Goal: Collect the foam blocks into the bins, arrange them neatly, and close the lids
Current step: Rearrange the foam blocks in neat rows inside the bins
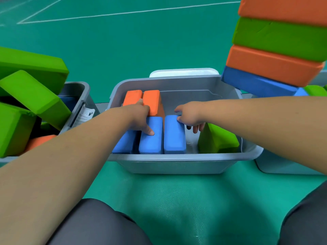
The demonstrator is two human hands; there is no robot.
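Note:
A grey bin (184, 162) stands in front of me on the green floor. Inside it, two orange blocks (152, 101) stand at the back left, three blue blocks stand on edge at the front, and a green block (217, 138) leans at the right. My left hand (141, 117) rests on the middle blue block (151, 141) with its thumb pressed on top. My right hand (192, 115) grips the far end of the right blue block (174, 137), thumb on top and fingers down its right side.
A second grey bin (77, 91) at the left holds a jumble of green, orange and blue blocks. At the right rises a stack of orange, green and blue blocks (276, 50) over a third bin (286, 165). A white lid (184, 72) lies behind the middle bin.

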